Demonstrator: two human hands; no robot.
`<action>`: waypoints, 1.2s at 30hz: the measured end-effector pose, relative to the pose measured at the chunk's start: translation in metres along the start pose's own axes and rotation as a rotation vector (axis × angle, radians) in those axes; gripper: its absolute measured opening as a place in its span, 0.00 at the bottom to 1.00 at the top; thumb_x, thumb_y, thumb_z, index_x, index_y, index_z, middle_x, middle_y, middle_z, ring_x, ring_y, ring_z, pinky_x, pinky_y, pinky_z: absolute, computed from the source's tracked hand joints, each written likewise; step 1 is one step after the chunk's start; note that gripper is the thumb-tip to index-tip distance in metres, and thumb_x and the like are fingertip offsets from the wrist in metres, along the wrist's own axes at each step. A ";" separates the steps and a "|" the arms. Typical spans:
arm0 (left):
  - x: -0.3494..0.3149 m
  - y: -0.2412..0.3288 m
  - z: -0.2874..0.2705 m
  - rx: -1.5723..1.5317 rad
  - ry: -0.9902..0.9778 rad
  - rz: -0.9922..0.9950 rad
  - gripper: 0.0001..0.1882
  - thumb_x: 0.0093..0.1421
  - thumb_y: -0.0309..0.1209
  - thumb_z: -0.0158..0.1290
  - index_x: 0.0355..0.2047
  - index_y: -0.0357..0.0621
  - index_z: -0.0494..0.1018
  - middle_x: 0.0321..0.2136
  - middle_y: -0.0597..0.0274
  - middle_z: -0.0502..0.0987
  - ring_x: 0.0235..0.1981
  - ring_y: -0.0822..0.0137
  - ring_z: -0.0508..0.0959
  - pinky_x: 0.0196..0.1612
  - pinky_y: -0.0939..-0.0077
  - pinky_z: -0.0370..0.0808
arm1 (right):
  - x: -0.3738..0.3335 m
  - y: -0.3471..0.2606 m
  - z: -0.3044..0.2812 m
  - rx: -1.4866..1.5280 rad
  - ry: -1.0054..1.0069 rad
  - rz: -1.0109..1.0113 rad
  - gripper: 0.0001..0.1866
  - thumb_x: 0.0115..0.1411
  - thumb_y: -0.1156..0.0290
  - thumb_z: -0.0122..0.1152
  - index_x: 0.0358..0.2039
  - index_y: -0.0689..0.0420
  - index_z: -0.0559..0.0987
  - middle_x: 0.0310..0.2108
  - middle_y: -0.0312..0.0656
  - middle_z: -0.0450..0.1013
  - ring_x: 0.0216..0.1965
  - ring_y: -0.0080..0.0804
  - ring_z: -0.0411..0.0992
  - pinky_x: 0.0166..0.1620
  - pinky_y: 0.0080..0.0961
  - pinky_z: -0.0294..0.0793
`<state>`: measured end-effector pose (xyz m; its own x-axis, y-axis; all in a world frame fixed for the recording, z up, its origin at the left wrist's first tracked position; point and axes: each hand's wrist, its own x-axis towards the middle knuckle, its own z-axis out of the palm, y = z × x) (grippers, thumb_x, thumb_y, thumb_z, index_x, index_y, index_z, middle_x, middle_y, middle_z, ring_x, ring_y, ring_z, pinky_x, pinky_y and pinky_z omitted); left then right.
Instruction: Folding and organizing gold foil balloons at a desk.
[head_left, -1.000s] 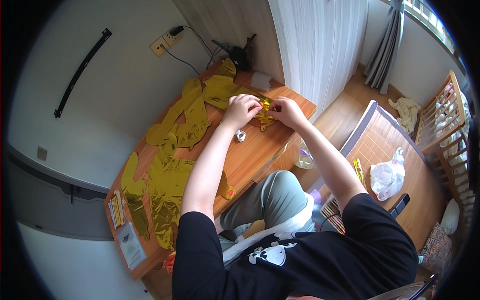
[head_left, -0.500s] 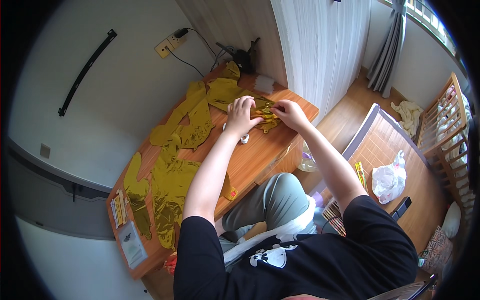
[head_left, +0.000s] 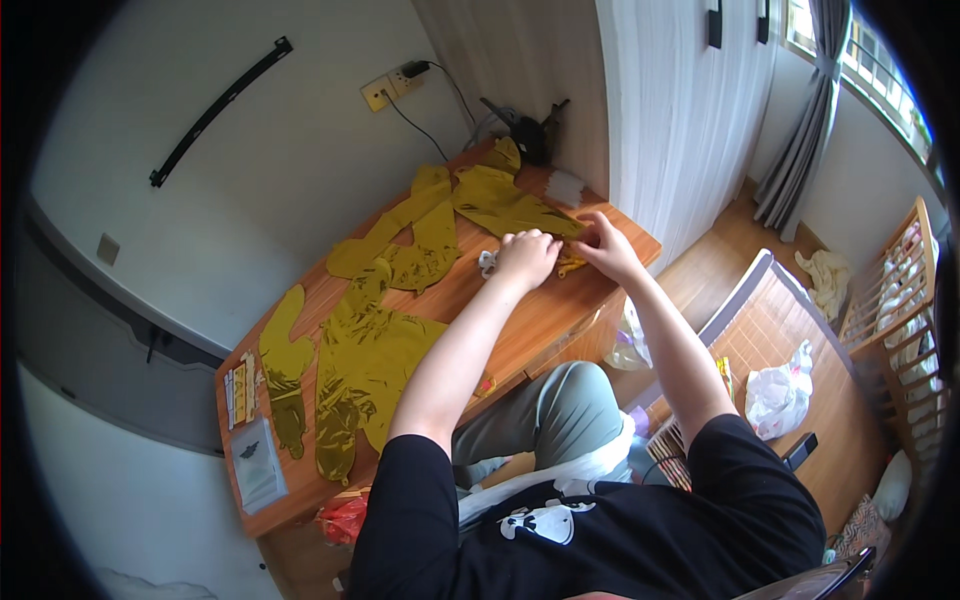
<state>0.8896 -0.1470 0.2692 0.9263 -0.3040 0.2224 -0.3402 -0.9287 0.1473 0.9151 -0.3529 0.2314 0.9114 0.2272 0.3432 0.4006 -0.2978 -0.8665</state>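
Note:
Flat gold foil balloons lie across a wooden desk [head_left: 540, 320]. One of them, a gold foil balloon [head_left: 505, 208], stretches from the back of the desk to its right end, where both my hands hold its crumpled tip. My left hand [head_left: 528, 260] has its fingers curled onto the foil. Close beside it, my right hand [head_left: 608, 250] pinches the foil between thumb and fingers. The exact spot they grip is mostly hidden by the fingers. Next to my left hand sits a small white item [head_left: 488, 263], too small to make out.
More gold foil balloons, one large [head_left: 370, 350] and one narrow [head_left: 285, 350], cover the desk's left half. A clear packet [head_left: 258, 465] lies at the left corner. A black router [head_left: 530, 138] stands at the back. Right are a low mat-topped bed [head_left: 755, 320], a white plastic bag [head_left: 780, 395] and a crib [head_left: 890, 290].
The view has shifted, so the desk sits differently in it. My left hand has come closer to my right one and curled in, and the crumpled foil is now more hidden.

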 end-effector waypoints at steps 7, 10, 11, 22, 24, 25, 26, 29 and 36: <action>-0.010 0.007 0.004 0.075 -0.017 -0.084 0.17 0.64 0.43 0.56 0.46 0.44 0.77 0.48 0.53 0.79 0.55 0.53 0.77 0.62 0.52 0.67 | 0.002 0.000 -0.002 -0.384 -0.024 -0.206 0.14 0.55 0.69 0.66 0.43 0.55 0.82 0.39 0.49 0.80 0.41 0.49 0.76 0.47 0.40 0.78; -0.010 0.004 0.006 0.114 -0.024 -0.097 0.22 0.61 0.45 0.60 0.51 0.46 0.76 0.49 0.53 0.79 0.55 0.53 0.77 0.68 0.50 0.61 | 0.014 -0.016 0.003 -0.641 -0.062 -0.363 0.11 0.60 0.68 0.61 0.42 0.54 0.82 0.37 0.49 0.81 0.41 0.51 0.78 0.47 0.44 0.78; -0.010 0.002 0.007 0.112 -0.016 -0.112 0.22 0.61 0.45 0.60 0.51 0.46 0.76 0.49 0.53 0.79 0.55 0.53 0.77 0.68 0.50 0.61 | 0.023 -0.024 0.004 -0.630 -0.074 -0.204 0.11 0.62 0.66 0.60 0.41 0.57 0.82 0.38 0.51 0.80 0.41 0.55 0.77 0.46 0.46 0.78; -0.004 0.005 0.000 0.023 -0.064 -0.185 0.25 0.57 0.49 0.57 0.52 0.50 0.76 0.51 0.53 0.78 0.52 0.52 0.80 0.70 0.41 0.54 | 0.178 -0.117 -0.025 -0.783 -0.055 -0.151 0.16 0.66 0.62 0.51 0.46 0.54 0.83 0.44 0.52 0.81 0.47 0.54 0.78 0.50 0.46 0.78; -0.002 0.006 0.002 0.037 -0.054 -0.185 0.26 0.57 0.49 0.58 0.52 0.50 0.76 0.51 0.54 0.78 0.52 0.52 0.80 0.71 0.42 0.54 | 0.202 -0.133 -0.032 -0.785 0.022 -0.178 0.17 0.66 0.62 0.51 0.45 0.55 0.84 0.44 0.51 0.81 0.48 0.54 0.78 0.50 0.46 0.78; -0.003 0.003 0.003 0.054 -0.048 -0.193 0.27 0.57 0.50 0.58 0.52 0.50 0.76 0.51 0.54 0.78 0.52 0.52 0.80 0.71 0.42 0.53 | 0.209 -0.145 -0.032 -0.779 0.020 -0.181 0.17 0.66 0.62 0.51 0.45 0.55 0.84 0.44 0.51 0.81 0.48 0.54 0.78 0.50 0.46 0.78; -0.003 0.001 0.002 0.075 -0.061 -0.208 0.29 0.57 0.50 0.58 0.54 0.49 0.74 0.52 0.54 0.77 0.54 0.53 0.79 0.71 0.43 0.52 | 0.216 -0.156 -0.032 -0.753 0.043 -0.206 0.16 0.65 0.63 0.52 0.45 0.55 0.84 0.44 0.51 0.81 0.48 0.54 0.78 0.50 0.46 0.78; 0.007 0.010 -0.004 0.049 -0.124 -0.175 0.31 0.57 0.51 0.58 0.57 0.50 0.72 0.53 0.55 0.76 0.56 0.53 0.77 0.71 0.43 0.53 | 0.227 -0.163 -0.050 -0.774 0.010 -0.241 0.16 0.64 0.63 0.53 0.46 0.55 0.83 0.43 0.51 0.81 0.47 0.55 0.78 0.49 0.45 0.78; 0.024 -0.039 -0.007 0.075 0.257 -0.174 0.30 0.65 0.52 0.54 0.61 0.47 0.71 0.60 0.55 0.72 0.61 0.56 0.70 0.63 0.53 0.65 | 0.212 -0.193 -0.037 -0.890 -0.118 -0.322 0.16 0.63 0.65 0.56 0.49 0.54 0.83 0.43 0.48 0.82 0.46 0.52 0.79 0.49 0.44 0.78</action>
<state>0.9241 -0.1162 0.2751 0.8951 -0.0840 0.4380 -0.1581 -0.9781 0.1356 1.0341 -0.2819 0.4850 0.7487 0.4994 0.4361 0.6001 -0.7899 -0.1258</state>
